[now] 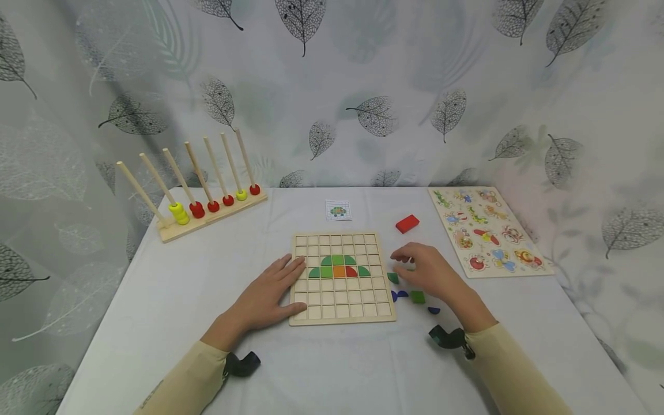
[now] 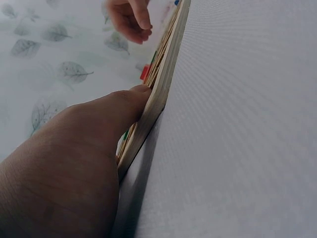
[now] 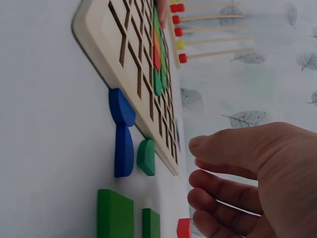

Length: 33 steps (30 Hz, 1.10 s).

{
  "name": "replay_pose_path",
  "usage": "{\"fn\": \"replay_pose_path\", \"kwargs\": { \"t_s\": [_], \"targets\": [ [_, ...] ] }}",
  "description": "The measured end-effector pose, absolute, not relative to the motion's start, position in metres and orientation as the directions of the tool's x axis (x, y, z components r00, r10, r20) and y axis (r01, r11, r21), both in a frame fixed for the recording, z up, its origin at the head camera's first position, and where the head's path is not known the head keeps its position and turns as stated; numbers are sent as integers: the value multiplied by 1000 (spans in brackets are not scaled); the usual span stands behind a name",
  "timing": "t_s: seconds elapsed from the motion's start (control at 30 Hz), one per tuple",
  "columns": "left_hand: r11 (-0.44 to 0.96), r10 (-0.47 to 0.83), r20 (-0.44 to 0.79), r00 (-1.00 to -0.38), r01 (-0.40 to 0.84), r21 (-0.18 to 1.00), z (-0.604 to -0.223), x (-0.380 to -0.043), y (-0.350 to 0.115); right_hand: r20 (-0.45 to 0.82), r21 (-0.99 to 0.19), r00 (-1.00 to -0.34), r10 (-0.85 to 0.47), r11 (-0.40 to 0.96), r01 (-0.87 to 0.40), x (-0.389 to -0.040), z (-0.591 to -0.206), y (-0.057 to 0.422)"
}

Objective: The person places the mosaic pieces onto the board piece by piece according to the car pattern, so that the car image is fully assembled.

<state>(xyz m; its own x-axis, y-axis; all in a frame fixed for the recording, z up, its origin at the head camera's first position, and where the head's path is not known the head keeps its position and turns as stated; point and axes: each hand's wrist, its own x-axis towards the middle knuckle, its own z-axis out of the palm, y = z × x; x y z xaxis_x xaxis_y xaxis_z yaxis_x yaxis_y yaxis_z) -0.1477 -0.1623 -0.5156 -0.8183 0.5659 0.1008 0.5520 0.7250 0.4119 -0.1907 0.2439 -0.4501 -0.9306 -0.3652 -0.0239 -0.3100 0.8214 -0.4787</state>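
Observation:
A wooden grid board (image 1: 342,321) lies on the table with green, orange and red pieces in its upper middle cells. My left hand (image 1: 271,294) rests on the board's left edge, fingers spread; its thumb (image 2: 133,99) touches the rim in the left wrist view. Over the loose pieces right of the board, my right hand (image 1: 427,271) hovers with fingers loosely bent and nothing visible between them. Near it lie a green quarter-round piece (image 1: 392,278), a green square (image 1: 417,297) and blue half-round pieces (image 1: 433,310). Another green piece (image 3: 151,223) shows in the right wrist view.
A red block (image 1: 407,223) and a small pattern card (image 1: 338,210) lie beyond the board. At the back left stands a wooden peg rack (image 1: 215,216) with red and yellow beads. A picture puzzle board (image 1: 487,230) lies at the right.

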Motion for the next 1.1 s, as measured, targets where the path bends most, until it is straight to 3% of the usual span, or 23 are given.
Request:
{"fn": "replay_pose_path", "kwargs": {
  "t_s": [0.33,1.1],
  "targets": [
    [713,575,126,-808,570,408,-515,-147,-162,-94,-483,-929,-358,832,-271,-185,-461,245],
    [715,574,115,-811,565,411,-513,-147,-163,-95,-433,-919,-384,847,-309,-182,-471,244]
  ]
}}
